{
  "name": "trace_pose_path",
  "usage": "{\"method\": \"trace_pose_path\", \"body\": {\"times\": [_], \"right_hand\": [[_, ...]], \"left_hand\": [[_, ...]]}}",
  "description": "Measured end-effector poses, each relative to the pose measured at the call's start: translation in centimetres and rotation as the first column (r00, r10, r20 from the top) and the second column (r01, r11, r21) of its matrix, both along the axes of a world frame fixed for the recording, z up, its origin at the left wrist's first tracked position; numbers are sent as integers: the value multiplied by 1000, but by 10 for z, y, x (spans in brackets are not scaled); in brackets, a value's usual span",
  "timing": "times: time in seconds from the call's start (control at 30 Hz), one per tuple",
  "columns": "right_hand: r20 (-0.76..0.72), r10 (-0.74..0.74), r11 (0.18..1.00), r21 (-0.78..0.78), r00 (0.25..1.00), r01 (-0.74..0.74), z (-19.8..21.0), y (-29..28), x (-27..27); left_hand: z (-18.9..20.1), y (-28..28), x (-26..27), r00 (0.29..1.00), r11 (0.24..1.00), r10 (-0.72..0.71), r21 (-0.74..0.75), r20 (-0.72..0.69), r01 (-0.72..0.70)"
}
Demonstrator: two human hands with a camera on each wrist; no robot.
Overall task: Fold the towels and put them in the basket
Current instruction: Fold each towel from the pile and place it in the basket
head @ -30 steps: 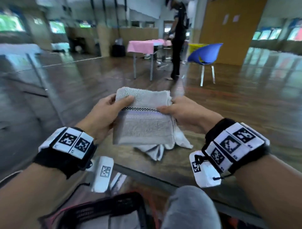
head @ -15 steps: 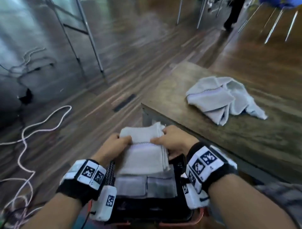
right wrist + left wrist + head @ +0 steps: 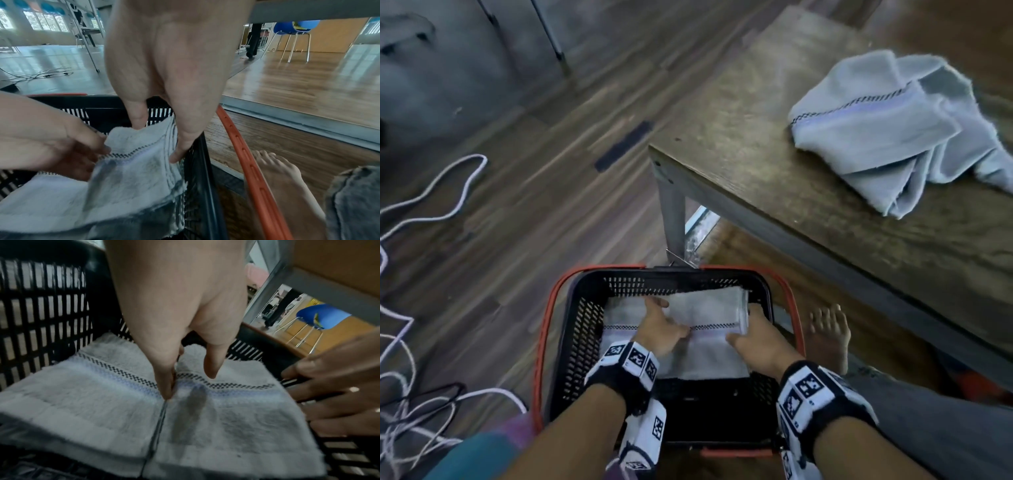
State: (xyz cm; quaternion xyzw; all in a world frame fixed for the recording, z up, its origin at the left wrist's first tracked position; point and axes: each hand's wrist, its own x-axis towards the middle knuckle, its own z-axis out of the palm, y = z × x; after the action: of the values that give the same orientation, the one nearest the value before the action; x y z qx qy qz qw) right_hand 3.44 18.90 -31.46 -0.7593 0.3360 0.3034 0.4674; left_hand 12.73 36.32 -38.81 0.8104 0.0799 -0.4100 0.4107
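Note:
A black basket [image 3: 582, 329] with a red rim stands on the floor by my knees. Inside it, a folded grey towel [image 3: 709, 346] with a checkered stripe lies on the right, beside another folded towel [image 3: 616, 322] on the left. My left hand [image 3: 659, 317] has straight fingers pushed into the gap between the two towels [image 3: 82, 394], thumb lifted above the fabric. My right hand [image 3: 158, 139] pinches the right edge of the folded towel [image 3: 133, 170] against the basket wall [image 3: 205, 178]. A crumpled towel [image 3: 876, 133] lies on the wooden table [image 3: 756, 171].
The table's corner leg [image 3: 674, 219] stands just beyond the basket. My bare foot [image 3: 828, 335] rests right of the basket. White and black cables [image 3: 431, 205] trail over the floor at the left. Metal stand legs [image 3: 551, 41] rise at the top left.
The folded towel went from chest height in front of the table down into the basket's right side. Both hands followed it down, and the left thumb has come off the fabric.

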Motion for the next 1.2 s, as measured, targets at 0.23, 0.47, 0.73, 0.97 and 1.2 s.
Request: {"method": "trace_pose_path", "body": {"times": [0.23, 0.47, 0.73, 0.97, 1.2], "right_hand": [[-92, 96, 995, -12, 991, -97, -23, 1, 9], [-202, 214, 977, 18, 956, -215, -41, 13, -6], [-304, 368, 930, 124, 879, -346, -48, 26, -24], [-203, 306, 951, 114, 930, -288, -46, 18, -22], [-131, 231, 967, 139, 964, -213, -42, 7, -24]], "left_hand": [[-31, -6, 1, 999, 998, -37, 53, 38, 35], [-30, -5, -1, 990, 992, -124, 24, 62, 123], [-12, -12, -14, 904, 934, -328, 238, 274, 267], [-9, -57, -21, 501, 575, -818, 360, 284, 735], [-20, -84, -17, 459, 403, -888, 445, -21, 800]]}}
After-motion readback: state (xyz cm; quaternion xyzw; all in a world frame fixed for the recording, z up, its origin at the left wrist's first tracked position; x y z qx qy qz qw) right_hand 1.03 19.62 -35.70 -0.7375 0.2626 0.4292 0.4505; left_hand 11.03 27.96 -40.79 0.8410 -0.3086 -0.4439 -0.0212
